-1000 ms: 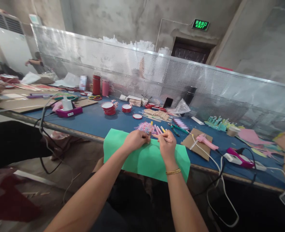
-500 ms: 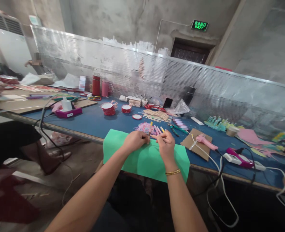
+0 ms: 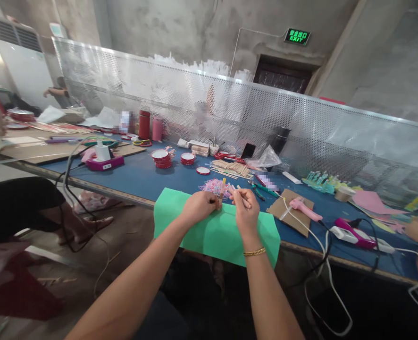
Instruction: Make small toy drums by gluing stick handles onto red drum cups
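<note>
Green paper [image 3: 209,236], and over its far edge the left hand [image 3: 202,206] pinches a yellow-topped stick [image 3: 224,182], nearly upright! Over the paper's right half, the right hand [image 3: 247,210] curls its fingers around some pale sticks [image 3: 246,203]. Just beyond the paper lies a tangle of coloured strands [image 3: 213,185]; farther beyond, red-rimmed discs [image 3: 163,163] stand stacked; right of it, a pink glue gun [image 3: 306,209] rests on cardboard [image 3: 303,228].

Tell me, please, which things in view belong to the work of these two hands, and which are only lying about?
In use:
yellow-tipped stick, in the left hand
pale sticks, in the right hand
green sheet, under both hands

Apparently only lying about:
pink glue gun, on cardboard
red bottle
pink bottle
red-rimmed discs
</note>
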{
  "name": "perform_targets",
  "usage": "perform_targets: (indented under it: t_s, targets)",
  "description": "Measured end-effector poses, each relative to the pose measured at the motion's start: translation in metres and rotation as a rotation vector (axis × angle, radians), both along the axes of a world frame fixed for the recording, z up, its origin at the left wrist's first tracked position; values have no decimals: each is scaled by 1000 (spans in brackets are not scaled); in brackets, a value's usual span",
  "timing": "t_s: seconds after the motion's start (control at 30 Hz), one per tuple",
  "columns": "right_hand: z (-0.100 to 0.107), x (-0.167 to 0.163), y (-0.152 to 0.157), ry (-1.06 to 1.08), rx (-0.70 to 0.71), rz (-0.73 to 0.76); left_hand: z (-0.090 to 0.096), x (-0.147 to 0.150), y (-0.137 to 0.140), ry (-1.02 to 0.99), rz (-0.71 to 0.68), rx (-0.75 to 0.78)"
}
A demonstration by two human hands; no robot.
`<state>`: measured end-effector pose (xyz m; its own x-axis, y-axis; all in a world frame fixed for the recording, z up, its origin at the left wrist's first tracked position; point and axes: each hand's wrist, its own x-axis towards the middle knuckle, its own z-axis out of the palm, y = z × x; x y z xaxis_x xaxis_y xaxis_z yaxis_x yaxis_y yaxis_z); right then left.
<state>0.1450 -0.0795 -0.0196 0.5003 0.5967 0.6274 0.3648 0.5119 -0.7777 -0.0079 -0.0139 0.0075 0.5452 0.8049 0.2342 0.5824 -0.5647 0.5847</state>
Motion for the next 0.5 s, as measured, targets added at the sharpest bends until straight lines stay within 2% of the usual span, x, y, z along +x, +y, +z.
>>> perform_targets:
  t_s: [0.23,0.5]
  targets:
    - [-3,1,6,-13,-26,65,-3,-1,3,-22,-25,29]
    - [-3,1,8,-123,-28,59,-8,-2,10,-35,-64,66]
